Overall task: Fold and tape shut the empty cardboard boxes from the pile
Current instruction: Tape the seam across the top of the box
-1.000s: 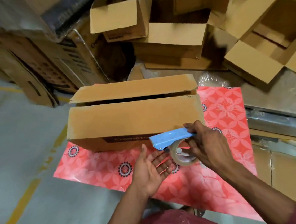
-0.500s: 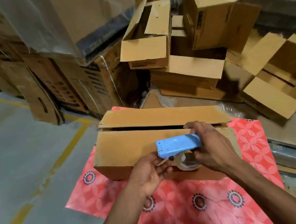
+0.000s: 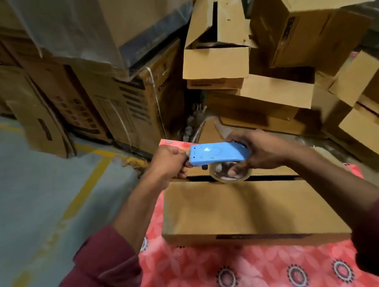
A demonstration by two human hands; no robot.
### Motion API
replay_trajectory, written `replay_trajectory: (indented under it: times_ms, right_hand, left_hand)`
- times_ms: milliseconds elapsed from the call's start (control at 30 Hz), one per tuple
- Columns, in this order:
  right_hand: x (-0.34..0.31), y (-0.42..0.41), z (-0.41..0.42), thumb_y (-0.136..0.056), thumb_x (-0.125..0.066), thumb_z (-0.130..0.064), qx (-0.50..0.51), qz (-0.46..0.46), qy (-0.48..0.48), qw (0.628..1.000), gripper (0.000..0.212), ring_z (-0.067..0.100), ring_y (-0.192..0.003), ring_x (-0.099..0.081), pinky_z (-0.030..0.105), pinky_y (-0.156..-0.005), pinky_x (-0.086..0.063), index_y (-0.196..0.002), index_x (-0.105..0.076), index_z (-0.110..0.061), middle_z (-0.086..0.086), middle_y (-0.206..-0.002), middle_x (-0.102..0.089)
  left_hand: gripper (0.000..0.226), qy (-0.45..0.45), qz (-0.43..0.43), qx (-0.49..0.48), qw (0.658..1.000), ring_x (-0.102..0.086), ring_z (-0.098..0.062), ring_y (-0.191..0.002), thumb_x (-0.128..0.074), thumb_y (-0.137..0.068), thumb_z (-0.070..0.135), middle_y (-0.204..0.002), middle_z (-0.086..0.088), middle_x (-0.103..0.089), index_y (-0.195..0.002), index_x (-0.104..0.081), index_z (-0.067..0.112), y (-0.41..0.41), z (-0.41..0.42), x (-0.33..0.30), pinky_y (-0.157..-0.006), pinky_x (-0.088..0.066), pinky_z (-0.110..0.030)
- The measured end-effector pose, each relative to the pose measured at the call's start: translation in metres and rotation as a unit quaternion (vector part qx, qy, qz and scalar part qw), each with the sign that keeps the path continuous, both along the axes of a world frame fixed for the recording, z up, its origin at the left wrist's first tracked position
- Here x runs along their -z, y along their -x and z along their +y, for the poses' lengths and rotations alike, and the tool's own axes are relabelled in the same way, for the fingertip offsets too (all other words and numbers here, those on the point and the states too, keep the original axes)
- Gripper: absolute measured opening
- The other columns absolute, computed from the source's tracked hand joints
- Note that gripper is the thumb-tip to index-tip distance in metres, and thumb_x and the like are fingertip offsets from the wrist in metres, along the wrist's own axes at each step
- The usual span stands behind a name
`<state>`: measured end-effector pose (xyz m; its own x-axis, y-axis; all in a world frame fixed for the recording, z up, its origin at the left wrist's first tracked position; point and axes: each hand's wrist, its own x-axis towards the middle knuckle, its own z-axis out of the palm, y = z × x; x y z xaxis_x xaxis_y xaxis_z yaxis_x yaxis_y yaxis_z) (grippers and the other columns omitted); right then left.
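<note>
A big pile of brown boxes (image 3: 274,49) fills the room past both hands, some open and some tipped over. I cannot count them all. To the left of the left hand is a grey floor (image 3: 27,205) with yellow lines (image 3: 82,190) painted on it.

Under the hands lies one red cloth (image 3: 254,273) with flower shapes. One long cardboard box (image 3: 243,210) sits on the cloth, just below both hands. Its long side runs from left to right. Its two top flaps are folded down, with a thin dark gap between them, right under the hands.

Both arms wear dark red sleeves (image 3: 103,272).

There is one blue tape holder (image 3: 217,153), held above the gap. It lies long from left to right, like the box. One clear roll of tape (image 3: 229,174) hangs under it.

The right hand (image 3: 259,153) is curled around the right end of the tape holder and the roll. The left hand (image 3: 169,163) is at the left end, its fingers curled and pinching there. What they pinch is too small to tell.
</note>
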<state>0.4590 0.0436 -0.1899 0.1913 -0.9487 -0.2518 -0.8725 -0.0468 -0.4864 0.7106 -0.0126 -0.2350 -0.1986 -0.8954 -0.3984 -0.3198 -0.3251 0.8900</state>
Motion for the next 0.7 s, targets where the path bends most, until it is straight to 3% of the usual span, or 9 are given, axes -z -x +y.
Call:
replay_trajectory:
  times_ms: [233, 433, 567, 700]
  right_hand:
    - [0.004, -0.001, -0.018, -0.074, -0.086, -0.057, -0.026, 0.062, -0.070, 0.995, 0.072, 0.006, -0.101, -0.056, 0.028, -0.076, -0.045, -0.135, -0.054, -0.037, -0.011, -0.120, -0.062]
    - [-0.008, 0.015, -0.008, -0.068, -0.089, -0.059, -0.007, 0.138, -0.102, 0.985, 0.080, 0.014, -0.103, -0.057, 0.036, -0.086, -0.051, -0.137, -0.054, -0.038, -0.011, -0.120, -0.061]
    - [0.025, -0.004, -0.013, -0.065, -0.090, -0.062, -0.027, 0.160, -0.094, 0.982, 0.090, 0.015, -0.100, -0.056, 0.031, -0.077, -0.043, -0.142, -0.056, -0.031, -0.006, -0.122, -0.065]
    - [0.038, -0.013, -0.015, -0.075, -0.087, -0.051, -0.034, 0.189, -0.083, 0.978, 0.075, 0.021, -0.106, -0.060, 0.036, -0.083, -0.051, -0.142, -0.056, -0.033, -0.003, -0.125, -0.068]
  left_hand:
    - [0.024, -0.052, 0.054, -0.047, 0.996, -0.048, -0.007, -0.040, -0.065, -0.100, 0.004, -0.060, -0.006, -0.062, -0.077, -0.066, 0.004, -0.036, -0.016, 0.042, -0.041, -0.047, -0.021]
    - [0.024, -0.051, 0.013, -0.014, 0.999, -0.050, -0.014, -0.045, -0.054, -0.095, -0.010, -0.058, -0.007, -0.065, -0.078, -0.068, 0.001, -0.069, -0.035, 0.055, -0.043, -0.051, -0.024]
    - [0.020, -0.042, -0.010, -0.016, 0.999, -0.050, -0.017, -0.049, -0.056, -0.096, -0.006, -0.058, -0.006, -0.066, -0.082, -0.070, 0.000, -0.071, -0.035, 0.074, -0.046, -0.049, -0.024]
    - [0.020, -0.062, 0.001, -0.028, 0.998, -0.049, -0.016, -0.045, -0.061, -0.093, -0.002, -0.058, -0.006, -0.067, -0.076, -0.068, 0.004, -0.076, -0.030, 0.089, -0.045, -0.047, -0.023]
